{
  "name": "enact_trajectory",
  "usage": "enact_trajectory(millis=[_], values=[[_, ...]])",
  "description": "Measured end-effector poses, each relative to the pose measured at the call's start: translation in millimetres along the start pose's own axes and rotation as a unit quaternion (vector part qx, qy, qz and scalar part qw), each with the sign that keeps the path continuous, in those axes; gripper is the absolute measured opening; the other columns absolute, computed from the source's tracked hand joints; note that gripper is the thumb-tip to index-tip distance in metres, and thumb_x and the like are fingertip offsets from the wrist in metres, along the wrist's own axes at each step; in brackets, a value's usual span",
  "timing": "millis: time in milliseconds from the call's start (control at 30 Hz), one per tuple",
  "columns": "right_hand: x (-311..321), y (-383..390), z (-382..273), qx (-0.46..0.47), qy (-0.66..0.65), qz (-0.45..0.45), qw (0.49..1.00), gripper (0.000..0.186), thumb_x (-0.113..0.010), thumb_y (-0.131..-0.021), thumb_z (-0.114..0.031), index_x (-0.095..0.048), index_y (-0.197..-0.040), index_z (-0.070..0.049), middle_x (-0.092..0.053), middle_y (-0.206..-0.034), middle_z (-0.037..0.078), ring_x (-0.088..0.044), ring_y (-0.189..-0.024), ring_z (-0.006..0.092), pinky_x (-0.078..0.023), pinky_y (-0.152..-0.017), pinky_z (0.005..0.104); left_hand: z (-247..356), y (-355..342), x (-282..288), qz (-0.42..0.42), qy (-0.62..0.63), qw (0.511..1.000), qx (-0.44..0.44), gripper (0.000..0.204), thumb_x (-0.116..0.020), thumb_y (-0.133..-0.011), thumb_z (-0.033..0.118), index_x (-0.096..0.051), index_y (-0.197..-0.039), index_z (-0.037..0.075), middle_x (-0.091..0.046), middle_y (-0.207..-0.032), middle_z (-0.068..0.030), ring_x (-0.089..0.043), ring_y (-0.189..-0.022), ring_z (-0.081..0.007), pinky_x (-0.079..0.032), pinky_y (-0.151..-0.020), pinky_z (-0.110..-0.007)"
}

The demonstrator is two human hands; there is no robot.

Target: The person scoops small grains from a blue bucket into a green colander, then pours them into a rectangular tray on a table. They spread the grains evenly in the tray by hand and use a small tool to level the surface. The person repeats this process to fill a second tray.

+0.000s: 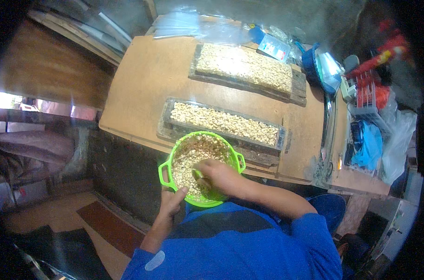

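A bright green two-handled basin point(240, 158), holding many small pale, grain-like pieces point(186, 163), is tilted against my body at the table's near edge. My left hand point(173, 200) grips its lower left rim, thumb over the edge and fingers underneath. Inside the basin, my right hand point(217, 176) is curled among the pieces. Something brownish shows by its fingers, but I cannot make out what it is. Just beyond the basin lies a long, narrow tray point(165, 123) filled with similar pale pieces point(223, 122).
A second long layer of pale pieces point(244, 67) rests on a dark wooden board point(298, 86) farther back on the table point(137, 79). Clear plastic sheets point(177, 24) lie at the far edge. On the right are a blue basket point(310, 65), a blue bag point(368, 144) and clear plastic point(398, 140).
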State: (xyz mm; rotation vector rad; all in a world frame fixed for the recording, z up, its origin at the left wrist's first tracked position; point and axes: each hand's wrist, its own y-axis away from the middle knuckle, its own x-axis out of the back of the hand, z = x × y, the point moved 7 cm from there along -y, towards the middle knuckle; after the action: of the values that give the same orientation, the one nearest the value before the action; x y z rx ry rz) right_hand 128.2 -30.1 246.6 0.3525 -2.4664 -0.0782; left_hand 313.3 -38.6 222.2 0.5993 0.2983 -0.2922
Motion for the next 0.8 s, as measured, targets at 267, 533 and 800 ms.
enact_trajectory(millis=[267, 533, 800], values=[[-22, 5, -8, -0.027, 0.055, -0.076, 0.995, 0.017, -0.064, -0.093, -0.021, -0.062, -0.104, -0.009, -0.066, -0.095, 0.016, -0.071, -0.088, 0.0401, -0.058, -0.073, 0.0515, 9, 3, -11, -0.028, 0.001, 0.999, -0.035, 0.106, -0.072, -0.08, 0.002, -0.011, -0.167, 0.009, -0.043, -0.156, -0.0148, -0.048, -0.14, -0.0268, -0.04, -0.118, -0.043], [24, 11, 4, -0.022, -0.043, 0.022, 0.999, 0.022, -0.07, -0.087, -0.008, -0.075, -0.109, -0.007, -0.074, -0.098, 0.017, -0.072, -0.086, 0.034, -0.058, -0.075, 0.0411, -2, 1, 1, 0.013, 0.011, 1.0, -0.022, 0.109, -0.075, -0.079, 0.004, -0.01, -0.167, 0.007, -0.043, -0.156, -0.0164, -0.049, -0.14, -0.0286, -0.041, -0.118, -0.044], [159, 66, 56, -0.104, 0.019, 0.379, 0.919, 0.023, -0.077, -0.087, -0.008, -0.076, -0.11, -0.007, -0.076, -0.103, 0.017, -0.075, -0.092, 0.0318, -0.059, -0.081, 0.0396, -8, 4, 14, 0.042, 0.012, 0.999, -0.013, 0.104, -0.077, -0.08, 0.01, -0.017, -0.165, 0.005, -0.048, -0.152, -0.0169, -0.053, -0.136, -0.0279, -0.044, -0.115, -0.042]])
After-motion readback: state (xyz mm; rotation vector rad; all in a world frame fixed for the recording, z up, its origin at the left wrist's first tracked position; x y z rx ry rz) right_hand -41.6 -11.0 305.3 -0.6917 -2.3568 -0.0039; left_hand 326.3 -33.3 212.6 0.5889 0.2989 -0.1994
